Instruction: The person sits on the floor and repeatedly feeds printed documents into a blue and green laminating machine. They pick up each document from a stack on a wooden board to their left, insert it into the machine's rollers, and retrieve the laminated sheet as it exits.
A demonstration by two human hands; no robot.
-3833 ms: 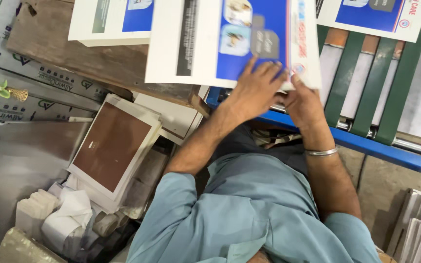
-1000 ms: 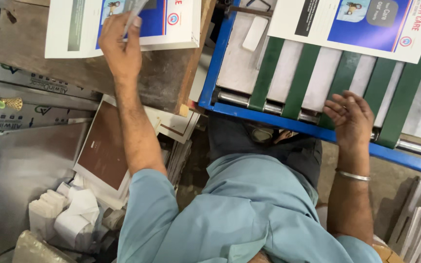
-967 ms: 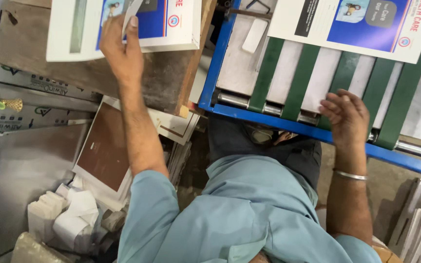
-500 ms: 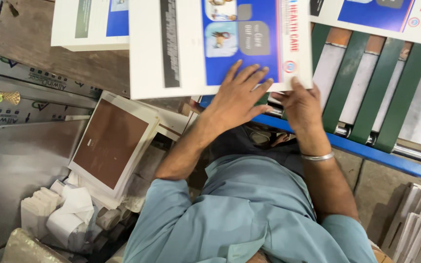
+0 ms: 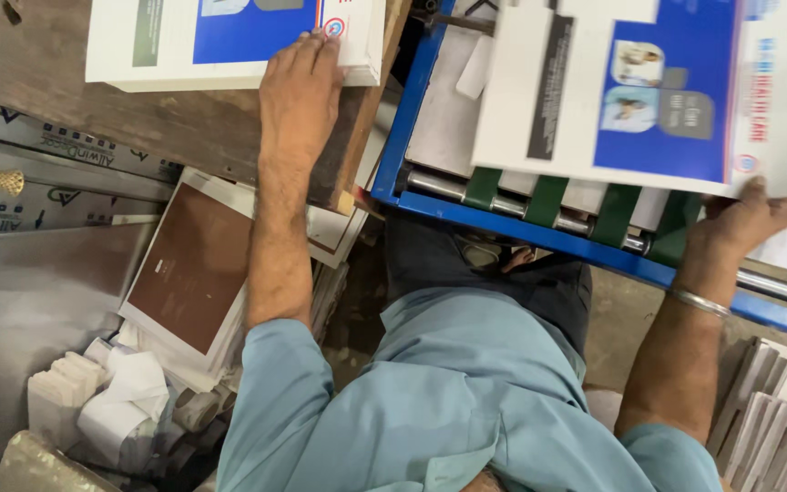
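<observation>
Left hand (image 5: 301,87) lies flat on the stacked sheets (image 5: 229,41); right hand (image 5: 744,223) apparently grips a printed sheet (image 5: 630,91).

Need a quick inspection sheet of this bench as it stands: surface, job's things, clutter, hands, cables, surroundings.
Surface: worn wooden board on the left; blue-framed machine with green belts on the right.
Job's things: stack of white-and-blue printed sheets on the board; another printed sheet above the belts.
Clutter: brown-faced sheet pile, crumpled white paper, grey panel below the board.
Hands: left hand flat on the stack's corner; right hand holds the printed sheet's lower edge, metal bangle on the wrist.
Cables: nothing seen.
Surroundings: more sheet stacks at lower right; concrete floor.
</observation>
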